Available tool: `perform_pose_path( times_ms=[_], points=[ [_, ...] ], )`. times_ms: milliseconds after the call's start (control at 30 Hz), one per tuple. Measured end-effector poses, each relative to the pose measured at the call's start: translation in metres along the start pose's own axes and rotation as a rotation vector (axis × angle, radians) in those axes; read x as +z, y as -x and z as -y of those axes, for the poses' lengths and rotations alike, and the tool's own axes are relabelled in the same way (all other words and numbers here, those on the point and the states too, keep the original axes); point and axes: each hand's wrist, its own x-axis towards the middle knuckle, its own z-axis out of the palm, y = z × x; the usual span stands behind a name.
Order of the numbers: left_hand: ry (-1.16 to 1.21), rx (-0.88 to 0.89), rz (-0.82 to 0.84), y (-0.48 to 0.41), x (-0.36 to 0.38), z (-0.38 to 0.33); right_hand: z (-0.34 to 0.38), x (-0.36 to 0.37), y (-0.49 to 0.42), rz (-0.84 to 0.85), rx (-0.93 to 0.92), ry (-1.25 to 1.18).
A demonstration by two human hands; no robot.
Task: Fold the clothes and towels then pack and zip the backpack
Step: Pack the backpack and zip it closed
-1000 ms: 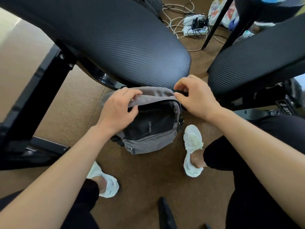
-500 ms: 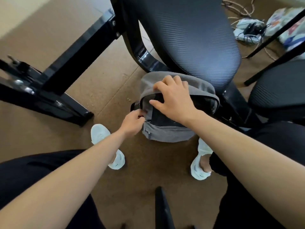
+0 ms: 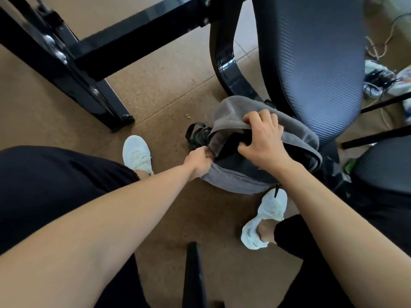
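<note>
At ten o'clock a black frame [image 3: 89, 63] stands on the brown floor [image 3: 155, 103], with a white shoe [image 3: 136, 153] just below it. Right of the shoe, the left hand [image 3: 199, 162] has its fingers curled tight at the nine o'clock corner of the backpack [image 3: 233, 181], pinching something there. It is probably the zip pull, though the pull itself is hidden. The grey backpack sits on the floor just past centre, tucked against the chair seat [image 3: 311, 52] at one o'clock. The right hand [image 3: 263, 138] grips its top flap, fingers over the cloth and thumb at the dark mouth. Cables [image 3: 375, 85] lie at three o'clock.

No loose clothes or towels show, so folding and packing look finished, though the contents cannot be seen. The mouth gapes under the flap, so zipping looks barely begun and is what remains.
</note>
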Motion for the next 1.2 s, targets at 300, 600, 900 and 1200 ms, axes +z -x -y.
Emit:
perform_pose_path(
  times_ms=[300,600,900,1200],
  points=[
    [0.115,-0.154,-0.013,-0.012,0.017,0.006,-0.016,0.001,0.012,0.031,-0.116,-0.025],
    [0.222,-0.195,0.203,0.0,0.003,-0.001,-0.017,-0.001,0.014,0.046,-0.152,-0.026],
    [0.222,-0.074,0.11,0.019,0.001,-0.008,-0.02,-0.004,0.014,0.054,-0.172,-0.031],
    [0.356,-0.007,0.045,0.046,-0.005,-0.044,-0.018,-0.007,0.01,0.037,-0.144,-0.071]
  ],
)
